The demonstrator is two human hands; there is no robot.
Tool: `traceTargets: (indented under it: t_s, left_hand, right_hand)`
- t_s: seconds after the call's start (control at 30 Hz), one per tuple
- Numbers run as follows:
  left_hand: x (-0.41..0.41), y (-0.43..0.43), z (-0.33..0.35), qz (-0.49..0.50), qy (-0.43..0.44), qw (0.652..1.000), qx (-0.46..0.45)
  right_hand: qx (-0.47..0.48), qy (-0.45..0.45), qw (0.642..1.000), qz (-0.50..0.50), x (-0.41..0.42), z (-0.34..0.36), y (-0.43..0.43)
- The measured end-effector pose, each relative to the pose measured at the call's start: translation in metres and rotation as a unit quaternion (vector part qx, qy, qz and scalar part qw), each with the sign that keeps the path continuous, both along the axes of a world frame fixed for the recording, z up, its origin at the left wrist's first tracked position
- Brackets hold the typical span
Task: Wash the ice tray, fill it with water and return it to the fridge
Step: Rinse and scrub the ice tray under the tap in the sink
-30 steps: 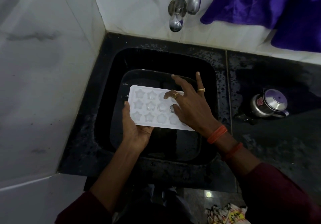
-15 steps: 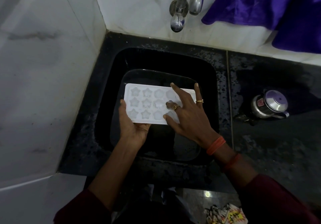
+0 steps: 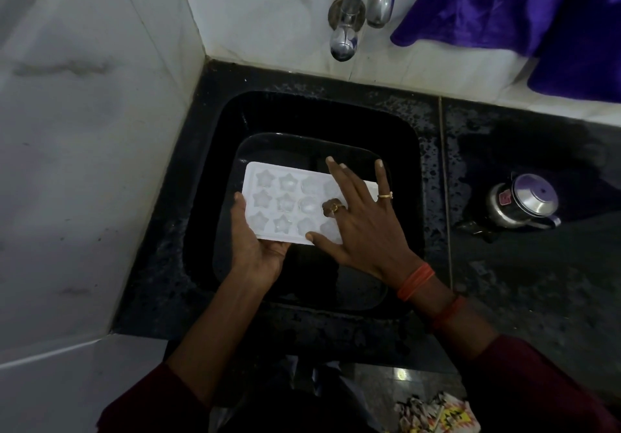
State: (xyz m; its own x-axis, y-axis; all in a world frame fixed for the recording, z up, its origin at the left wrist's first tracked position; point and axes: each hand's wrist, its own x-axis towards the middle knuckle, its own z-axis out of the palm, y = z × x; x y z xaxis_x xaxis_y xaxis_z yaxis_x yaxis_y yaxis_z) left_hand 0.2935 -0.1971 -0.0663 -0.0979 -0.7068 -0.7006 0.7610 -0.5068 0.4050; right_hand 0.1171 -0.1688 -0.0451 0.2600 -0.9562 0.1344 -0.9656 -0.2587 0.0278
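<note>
A white ice tray [image 3: 285, 197] with star-shaped and round cavities is held flat over the black sink [image 3: 408, 150]. My left hand [image 3: 258, 254] grips its near-left corner from below, thumb up along the left edge. My right hand [image 3: 363, 231] lies spread on the tray's right part. Most of its fingers are straight, and one ringed finger is bent down into a cavity. The right end of the tray is hidden under that hand. No water runs from the steel tap [image 3: 349, 22] above.
A black tub [image 3: 302, 141] sits inside the sink under the tray. A small steel pot with a lid [image 3: 524, 204] stands on the wet black counter [image 3: 537, 281] to the right. Purple cloth [image 3: 504, 12] hangs at the back right. White tiled wall [image 3: 84, 163] closes the left side.
My right hand has slid a little nearer and to the left over the tray's right cavities. The tray has shifted slightly in my left hand, which keeps the same grip.
</note>
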Motion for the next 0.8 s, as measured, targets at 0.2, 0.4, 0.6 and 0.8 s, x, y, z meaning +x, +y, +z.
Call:
traceTargets:
  t_s: [0.2,0.4,0.6,0.8]
  left_hand:
    - [0.002,-0.001,-0.001,0.008,0.014,1.0,0.012]
    - [-0.001,-0.002,-0.001,0.012,0.02,1.0,0.011]
    - [-0.004,-0.001,-0.001,0.026,0.023,0.999,0.022]
    - [-0.001,-0.002,-0.002,0.029,0.024,0.999,0.027]
  right_hand:
    - [-0.02,-0.005,1.0,-0.019,-0.001,0.003,-0.003]
    - [-0.026,0.015,0.999,-0.031,-0.008,0.008,-0.007]
    - [-0.04,-0.002,0.999,-0.026,-0.011,0.006,-0.005]
    - [-0.02,-0.025,0.999,-0.021,-0.007,-0.007,0.003]
